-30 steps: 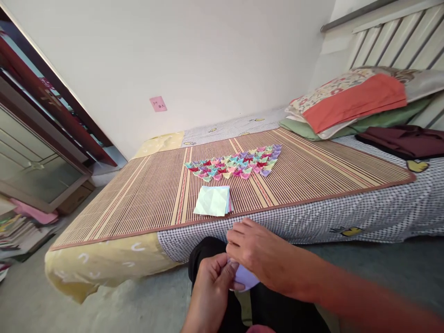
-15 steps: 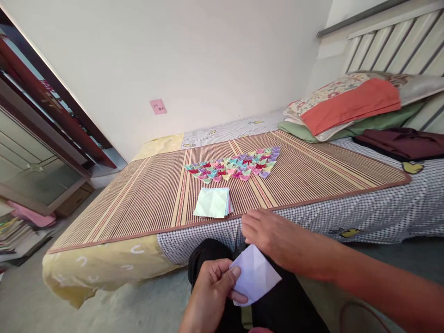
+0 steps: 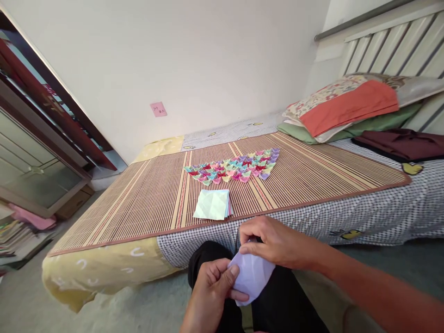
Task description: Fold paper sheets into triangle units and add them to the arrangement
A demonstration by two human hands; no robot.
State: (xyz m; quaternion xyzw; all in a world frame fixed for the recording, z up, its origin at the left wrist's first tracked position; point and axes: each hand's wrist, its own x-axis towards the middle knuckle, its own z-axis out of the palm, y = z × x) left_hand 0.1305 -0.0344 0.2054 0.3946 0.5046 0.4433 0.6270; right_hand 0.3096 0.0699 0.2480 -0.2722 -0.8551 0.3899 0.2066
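A creased lilac sheet of paper [image 3: 254,277] is held over my lap between both hands. My left hand [image 3: 217,286] pinches its left edge, thumb on top. At the upper edge, my right hand [image 3: 268,240] has its thumb and fingers closed on the paper; part of the grip is hidden. Just beyond, on the mat, lies a stack of creased square papers [image 3: 212,204], pale green on top with blue and pink edges showing. Behind the stack, several small folded paper boats [image 3: 231,166] in many colours stand in close rows.
A striped bamboo mat [image 3: 138,199] covers the bed, over checked and yellow sheets. Pillows [image 3: 347,111] and a folded maroon cloth [image 3: 398,143] lie at the right. A pink note [image 3: 158,109] is on the wall. Books [image 3: 15,238] are piled at the far left.
My right hand has turned and closed on the lilac paper's upper edge, where before it was beside it. The paper now looks curved; my left hand keeps its pinch.
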